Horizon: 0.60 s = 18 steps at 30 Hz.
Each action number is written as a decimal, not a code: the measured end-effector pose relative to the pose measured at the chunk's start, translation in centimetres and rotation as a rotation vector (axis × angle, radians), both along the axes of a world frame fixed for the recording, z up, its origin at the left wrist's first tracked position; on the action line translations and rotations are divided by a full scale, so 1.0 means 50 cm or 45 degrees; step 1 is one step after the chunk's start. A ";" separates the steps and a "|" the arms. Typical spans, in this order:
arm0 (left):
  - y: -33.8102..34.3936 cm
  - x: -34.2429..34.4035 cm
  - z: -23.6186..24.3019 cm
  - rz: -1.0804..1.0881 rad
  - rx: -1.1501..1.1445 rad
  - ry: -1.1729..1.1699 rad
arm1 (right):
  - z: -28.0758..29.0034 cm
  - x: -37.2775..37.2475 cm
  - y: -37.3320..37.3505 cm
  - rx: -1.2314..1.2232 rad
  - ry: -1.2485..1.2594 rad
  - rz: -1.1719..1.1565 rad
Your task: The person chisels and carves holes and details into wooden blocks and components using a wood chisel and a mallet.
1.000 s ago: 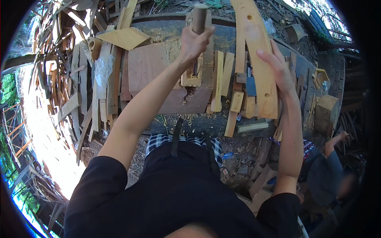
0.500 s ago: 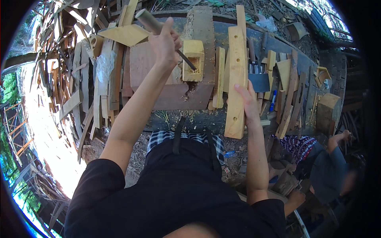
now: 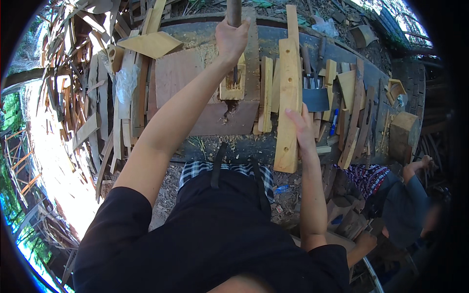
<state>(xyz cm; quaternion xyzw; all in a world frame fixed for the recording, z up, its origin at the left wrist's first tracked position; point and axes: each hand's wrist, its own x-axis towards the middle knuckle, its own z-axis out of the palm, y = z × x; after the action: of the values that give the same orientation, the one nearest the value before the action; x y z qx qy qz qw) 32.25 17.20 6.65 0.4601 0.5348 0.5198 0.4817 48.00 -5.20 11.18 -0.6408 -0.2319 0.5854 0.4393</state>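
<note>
My left hand (image 3: pixel 232 41) is closed around the round wooden handle of a chisel (image 3: pixel 234 12), which stands nearly upright. Its dark blade reaches down into the hollow of a small pale wooden block (image 3: pixel 226 91), partly hidden behind my hand and wrist. Under the block lies a broad brown board (image 3: pixel 181 78) with a dark ragged notch at the block's near end. To the right, my right hand (image 3: pixel 304 131) grips the edge of a long, thick yellowish wooden bar (image 3: pixel 289 100) with several round holes along it; the fingers under it are hidden.
Right of the bar lie a dark flat blade (image 3: pixel 316 100), a blue marker (image 3: pixel 334 122) and several wood strips. A squared wood chunk (image 3: pixel 403 132) sits at the right end. Scrap wood (image 3: pixel 100 93) is heaped left. Another person (image 3: pixel 403 210) is at the lower right.
My left hand has swung right and away from me, bringing the chisel from a leftward slant to nearly upright, its blade still in the block. My right hand keeps its hold on the bar.
</note>
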 end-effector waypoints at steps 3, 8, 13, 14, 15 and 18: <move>-0.006 0.023 0.009 -0.066 -0.011 0.179 | 0.012 0.007 0.036 0.079 -0.110 0.069; -0.020 0.045 0.041 -0.165 -0.078 0.403 | 0.195 0.033 0.203 0.473 -0.298 0.054; -0.017 0.053 0.031 -0.268 -0.142 0.404 | 0.249 0.067 0.304 0.548 -1.089 0.460; -0.015 0.055 0.025 -0.297 -0.179 0.371 | 0.244 0.088 0.313 0.549 -1.094 0.458; -0.012 0.053 0.025 -0.298 -0.174 0.373 | 0.238 0.107 0.324 0.424 -0.982 0.655; -0.018 0.036 0.023 -0.301 -0.196 0.351 | 0.281 0.110 0.341 0.342 -0.916 0.817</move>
<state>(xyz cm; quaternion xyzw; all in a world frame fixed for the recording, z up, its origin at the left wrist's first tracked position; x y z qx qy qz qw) 34.04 16.30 7.81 0.5484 0.5760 0.3494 0.4954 53.51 11.86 25.21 -0.6363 -0.6274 0.3978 0.2077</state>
